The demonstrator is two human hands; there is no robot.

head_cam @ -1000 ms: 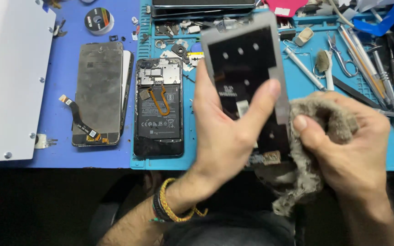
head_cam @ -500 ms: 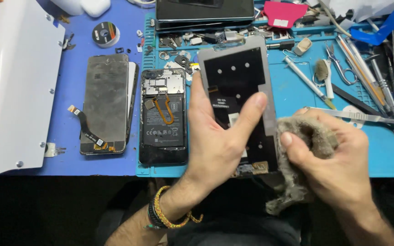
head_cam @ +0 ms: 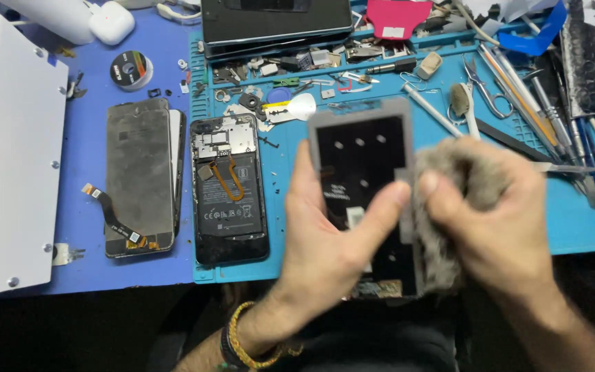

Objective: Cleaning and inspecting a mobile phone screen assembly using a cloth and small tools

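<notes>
A dark phone display panel (head_cam: 363,186) with a grey frame is held just above the blue work mat (head_cam: 573,227), close to the mat's near edge and right of centre in the head view. The left hand (head_cam: 332,241) grips it from the 8 o'clock side, palm under the lower part, the thumb laid across the dark face and the fingers hidden behind. At 3 o'clock of the panel, touching its right edge, is a wad of grey-brown cloth (head_cam: 449,200); the right hand (head_cam: 500,220) is closed around it, thumb tip pressed toward the panel's edge.

At 9 o'clock of the panel, on the mat, lies an opened phone body (head_cam: 228,189) with its battery and an orange flex loop showing. Further at 9 o'clock, on the darker blue surface, rests a detached screen (head_cam: 139,176) with a flex cable trailing from it. At 12 o'clock sits a clutter of small parts and a white pick (head_cam: 302,107). From 1 to 3 o'clock lie scissors (head_cam: 487,89), a brush (head_cam: 461,103) and slim metal tools (head_cam: 552,103). A roll of tape (head_cam: 131,69) stands at 10 o'clock.
</notes>
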